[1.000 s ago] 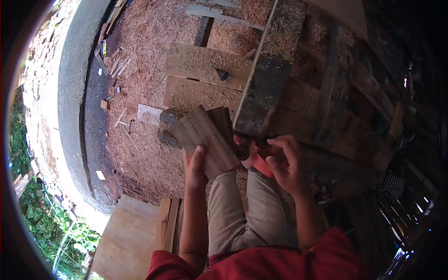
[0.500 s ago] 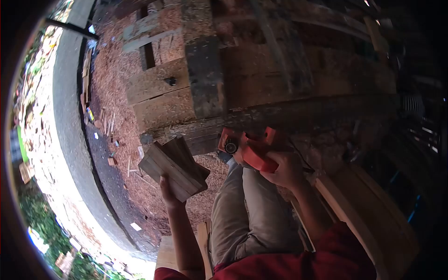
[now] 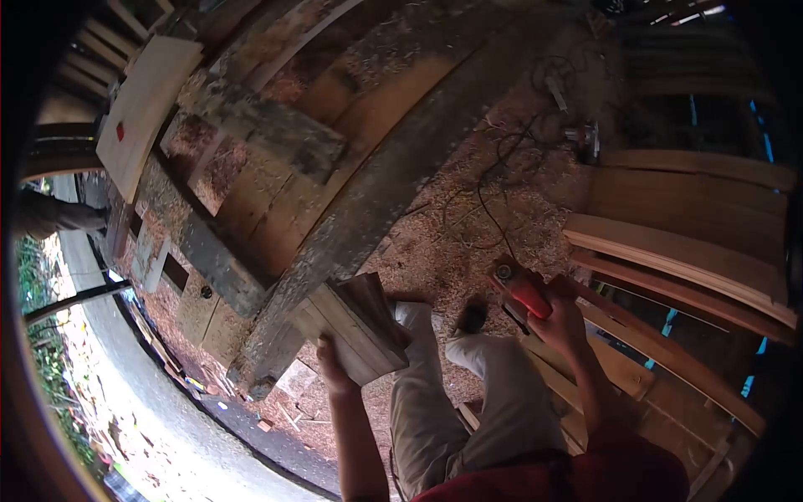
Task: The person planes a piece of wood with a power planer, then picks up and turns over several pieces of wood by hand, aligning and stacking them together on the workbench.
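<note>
- Several stacked wooden boards sit at lower center, grasped by the left hand.
- Fingers of the right hand curl around a red power tool, right of center.
- Shavings litter the ground; planks lie far right.

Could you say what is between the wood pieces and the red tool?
Between the wood pieces and red tool, the head view shows the person's legs and shavings-covered floor.

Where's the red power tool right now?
In the head view, the red power tool is right of centre, in the right hand, just left of the stacked boards.
</note>
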`<state>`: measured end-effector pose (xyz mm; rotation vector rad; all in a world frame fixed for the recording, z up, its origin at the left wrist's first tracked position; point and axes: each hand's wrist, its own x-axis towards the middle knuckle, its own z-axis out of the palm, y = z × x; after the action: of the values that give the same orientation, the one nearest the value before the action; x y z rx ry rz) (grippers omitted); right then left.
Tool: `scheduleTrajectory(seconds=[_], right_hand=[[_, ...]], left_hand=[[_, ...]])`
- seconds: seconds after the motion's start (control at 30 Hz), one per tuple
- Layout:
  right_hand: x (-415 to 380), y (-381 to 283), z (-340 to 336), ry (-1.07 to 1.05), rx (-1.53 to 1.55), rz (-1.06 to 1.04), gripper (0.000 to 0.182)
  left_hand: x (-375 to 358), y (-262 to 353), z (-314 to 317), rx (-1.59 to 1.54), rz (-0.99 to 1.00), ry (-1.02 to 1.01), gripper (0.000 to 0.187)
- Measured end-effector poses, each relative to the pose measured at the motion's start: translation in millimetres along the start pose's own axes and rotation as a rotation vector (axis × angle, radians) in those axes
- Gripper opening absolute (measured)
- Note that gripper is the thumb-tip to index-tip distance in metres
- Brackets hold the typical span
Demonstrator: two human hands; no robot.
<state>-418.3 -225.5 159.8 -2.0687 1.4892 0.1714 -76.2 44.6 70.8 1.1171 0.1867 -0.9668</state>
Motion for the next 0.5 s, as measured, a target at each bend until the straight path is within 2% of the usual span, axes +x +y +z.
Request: scheduleTrajectory(seconds=[0.07, 0.17, 0.23, 0.3, 0.37, 0.47, 0.5], right_hand=[[-18, 39, -13, 0.086, 0.018, 0.001, 0.041], [-63, 78, -41, -0.011, 0.166, 0.308, 0.041], [-92, 112, -45, 0.062, 0.266, 0.315, 0.046], [-117, 131, -54, 0.101, 0.359, 0.336, 0.050], [-143, 147, -58, 0.126, 0.378, 0.366, 0.050], [-173, 169, -63, 0.142, 0.517, 0.440, 0.045], [-183, 176, -64, 0.144, 0.555, 0.476, 0.043]], left_hand=[[-4, -2, 20, 0.019, -0.057, -0.086, 0.090], [-18, -28, 69, -0.011, -0.114, -0.144, 0.091], [-34, -50, 103, -0.032, -0.147, -0.132, 0.093], [-57, -70, 138, -0.094, -0.207, -0.251, 0.092], [-81, -92, 181, -0.216, -0.266, -0.369, 0.089], [-109, -133, 238, -0.368, -0.326, -0.281, 0.083], [-114, -145, 246, -0.363, -0.332, -0.389, 0.081]])
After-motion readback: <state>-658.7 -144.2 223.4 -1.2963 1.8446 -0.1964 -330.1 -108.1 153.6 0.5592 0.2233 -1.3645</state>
